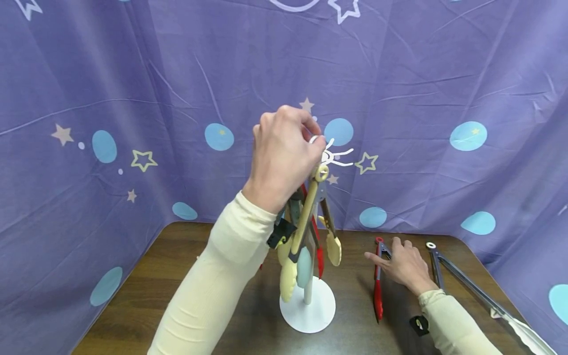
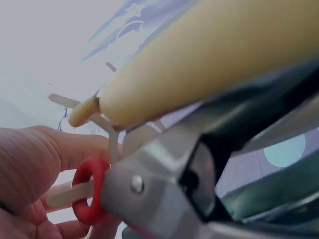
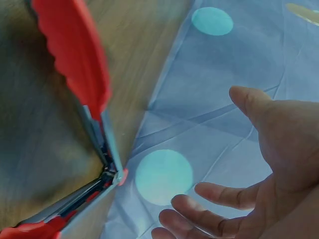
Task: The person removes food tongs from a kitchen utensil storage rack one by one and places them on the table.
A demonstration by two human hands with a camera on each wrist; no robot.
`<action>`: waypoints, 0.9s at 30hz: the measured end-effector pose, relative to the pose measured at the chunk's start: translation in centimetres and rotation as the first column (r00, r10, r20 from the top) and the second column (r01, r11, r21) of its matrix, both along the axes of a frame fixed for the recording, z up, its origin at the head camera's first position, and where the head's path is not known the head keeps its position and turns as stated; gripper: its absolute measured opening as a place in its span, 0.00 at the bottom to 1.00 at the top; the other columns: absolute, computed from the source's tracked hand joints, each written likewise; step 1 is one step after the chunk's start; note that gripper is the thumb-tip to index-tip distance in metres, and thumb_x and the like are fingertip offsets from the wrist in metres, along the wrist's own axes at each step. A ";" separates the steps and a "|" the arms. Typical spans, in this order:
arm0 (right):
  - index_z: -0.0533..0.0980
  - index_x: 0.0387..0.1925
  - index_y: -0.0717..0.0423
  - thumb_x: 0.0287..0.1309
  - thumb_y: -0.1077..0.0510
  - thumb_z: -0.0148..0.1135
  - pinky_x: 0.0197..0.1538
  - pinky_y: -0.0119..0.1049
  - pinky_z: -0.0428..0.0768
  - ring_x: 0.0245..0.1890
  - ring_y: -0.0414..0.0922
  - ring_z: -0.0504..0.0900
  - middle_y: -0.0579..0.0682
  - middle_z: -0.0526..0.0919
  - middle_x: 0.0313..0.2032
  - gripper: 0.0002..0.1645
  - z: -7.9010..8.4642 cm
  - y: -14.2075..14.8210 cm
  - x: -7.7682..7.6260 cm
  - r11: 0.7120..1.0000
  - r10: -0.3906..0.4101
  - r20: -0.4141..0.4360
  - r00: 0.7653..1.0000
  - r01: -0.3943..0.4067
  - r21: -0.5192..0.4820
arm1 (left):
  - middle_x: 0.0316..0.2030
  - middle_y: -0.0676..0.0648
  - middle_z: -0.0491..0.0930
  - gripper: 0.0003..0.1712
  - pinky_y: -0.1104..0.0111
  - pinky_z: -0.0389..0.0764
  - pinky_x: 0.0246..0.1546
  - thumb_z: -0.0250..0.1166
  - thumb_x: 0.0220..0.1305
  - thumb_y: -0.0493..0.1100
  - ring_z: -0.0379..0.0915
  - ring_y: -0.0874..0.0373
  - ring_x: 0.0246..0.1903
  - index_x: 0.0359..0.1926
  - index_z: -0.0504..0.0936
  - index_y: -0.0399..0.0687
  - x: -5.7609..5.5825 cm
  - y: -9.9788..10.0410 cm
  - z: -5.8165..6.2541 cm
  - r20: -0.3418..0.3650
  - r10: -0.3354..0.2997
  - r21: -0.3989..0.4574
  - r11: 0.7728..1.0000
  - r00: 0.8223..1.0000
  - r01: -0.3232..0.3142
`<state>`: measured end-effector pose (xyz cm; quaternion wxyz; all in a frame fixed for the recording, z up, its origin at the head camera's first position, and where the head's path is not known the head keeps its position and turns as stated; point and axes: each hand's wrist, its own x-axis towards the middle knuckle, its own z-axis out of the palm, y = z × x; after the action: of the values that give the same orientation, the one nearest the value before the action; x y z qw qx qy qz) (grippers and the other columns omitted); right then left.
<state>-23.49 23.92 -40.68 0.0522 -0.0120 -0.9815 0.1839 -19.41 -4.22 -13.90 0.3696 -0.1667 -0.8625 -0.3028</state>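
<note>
My left hand point(image 1: 284, 153) is at the top of a white hook stand point(image 1: 327, 157), thumb and fingers curled around its crown. Several tongs hang from the stand, among them a pair with a pale yellow handle point(image 1: 305, 217). In the left wrist view a red ring point(image 2: 88, 209) on metal tongs point(image 2: 154, 184) has a prong through it, right beside my left fingers. My right hand point(image 1: 406, 266) is low over the table with fingers spread, holding nothing. Just left of it lie red-tipped tongs point(image 1: 378, 298), their arms spread apart in the right wrist view.
Long grey tongs with white tips point(image 1: 477, 287) lie at the table's right side. A small black tag point(image 1: 419, 325) is near my right sleeve. The stand's round white base point(image 1: 307, 323) rests on the brown table point(image 1: 155, 291). A purple curtain point(image 1: 177, 59) surrounds the back and sides.
</note>
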 end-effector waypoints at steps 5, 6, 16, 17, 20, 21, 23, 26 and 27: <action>0.63 0.64 0.78 0.55 0.24 0.63 0.43 0.66 0.75 0.48 0.73 0.74 0.79 0.71 0.50 0.63 0.7 -0.5 0.4 1.000 0.024 -0.027 0.999 -0.024 -0.002 | 0.24 0.53 0.81 0.02 0.61 0.77 0.35 0.72 0.55 0.41 0.77 0.57 0.27 0.29 0.90 0.49 -0.3 0.0 -0.1 -0.010 0.001 0.009 1.000 1.000 -0.001; 0.63 0.64 0.78 0.55 0.23 0.62 0.44 0.66 0.75 0.49 0.74 0.74 0.79 0.71 0.50 0.64 0.9 -0.6 0.5 1.000 0.028 -0.033 0.999 -0.028 -0.002 | 0.24 0.53 0.81 0.02 0.61 0.77 0.35 0.72 0.55 0.41 0.77 0.57 0.27 0.28 0.90 0.49 -0.3 -0.1 -0.1 -0.012 -0.006 0.013 1.000 1.000 0.006; 0.66 0.61 0.75 0.55 0.22 0.62 0.44 0.66 0.75 0.48 0.73 0.75 0.78 0.72 0.50 0.61 1.6 -1.4 1.0 0.999 0.044 -0.066 0.997 -0.045 -0.002 | 0.27 0.53 0.86 0.06 0.69 0.78 0.35 0.76 0.58 0.44 0.82 0.65 0.27 0.34 0.92 0.48 -0.7 -1.8 0.5 0.120 -0.265 0.063 0.964 0.957 0.259; 0.66 0.61 0.75 0.55 0.23 0.62 0.44 0.66 0.75 0.48 0.73 0.75 0.78 0.72 0.49 0.61 1.6 -1.4 1.0 0.999 0.046 -0.068 0.997 -0.046 -0.003 | 0.28 0.52 0.87 0.06 0.69 0.79 0.35 0.76 0.58 0.44 0.82 0.65 0.27 0.35 0.92 0.47 -0.7 -2.1 0.6 0.131 -0.292 0.062 0.956 0.947 0.286; 0.66 0.61 0.75 0.55 0.23 0.63 0.44 0.66 0.75 0.47 0.73 0.75 0.77 0.72 0.49 0.60 1.6 -1.5 1.1 0.999 0.050 -0.072 0.996 -0.050 -0.006 | 0.29 0.50 0.87 0.08 0.69 0.79 0.34 0.75 0.59 0.43 0.82 0.62 0.28 0.38 0.92 0.44 -0.9 -2.8 0.7 0.164 -0.372 0.062 0.928 0.914 0.366; 0.67 0.60 0.75 0.55 0.23 0.63 0.44 0.66 0.75 0.47 0.73 0.75 0.77 0.72 0.49 0.60 1.6 -1.6 1.1 0.999 0.051 -0.074 0.996 -0.052 -0.007 | 0.30 0.49 0.87 0.09 0.69 0.80 0.35 0.74 0.60 0.42 0.82 0.61 0.29 0.40 0.92 0.43 -0.9 -3.0 0.8 0.180 -0.398 0.064 0.917 0.900 0.393; 0.67 0.60 0.74 0.54 0.24 0.64 0.45 0.66 0.75 0.47 0.73 0.75 0.77 0.73 0.49 0.59 1.6 -1.6 1.1 0.999 0.052 -0.078 0.996 -0.053 -0.010 | 0.33 0.47 0.87 0.11 0.69 0.82 0.38 0.73 0.61 0.39 0.84 0.59 0.33 0.44 0.90 0.39 -1.1 -3.5 0.8 0.209 -0.457 0.071 0.889 0.864 0.453; 0.67 0.60 0.75 0.54 0.24 0.64 0.46 0.66 0.75 0.48 0.73 0.76 0.77 0.73 0.48 0.59 1.6 -1.7 1.1 0.998 0.055 -0.081 0.995 -0.056 -0.011 | 0.40 0.42 0.88 0.13 0.68 0.83 0.44 0.70 0.64 0.34 0.86 0.55 0.39 0.49 0.87 0.33 -1.4 -4.0 0.8 0.253 -0.545 0.092 0.836 0.799 0.541; 0.67 0.60 0.74 0.54 0.24 0.64 0.46 0.67 0.75 0.48 0.73 0.75 0.77 0.73 0.49 0.59 1.6 -1.7 1.1 0.998 0.055 -0.078 0.995 -0.057 -0.013 | 0.42 0.41 0.87 0.14 0.67 0.83 0.46 0.69 0.64 0.33 0.86 0.54 0.42 0.51 0.86 0.32 -1.5 -4.1 0.8 0.266 -0.571 0.101 0.818 0.777 0.566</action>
<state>-22.36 22.25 -39.07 0.0853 0.0223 -0.9772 0.1930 -20.91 -8.33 -13.12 0.1347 -0.3710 -0.8134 -0.4273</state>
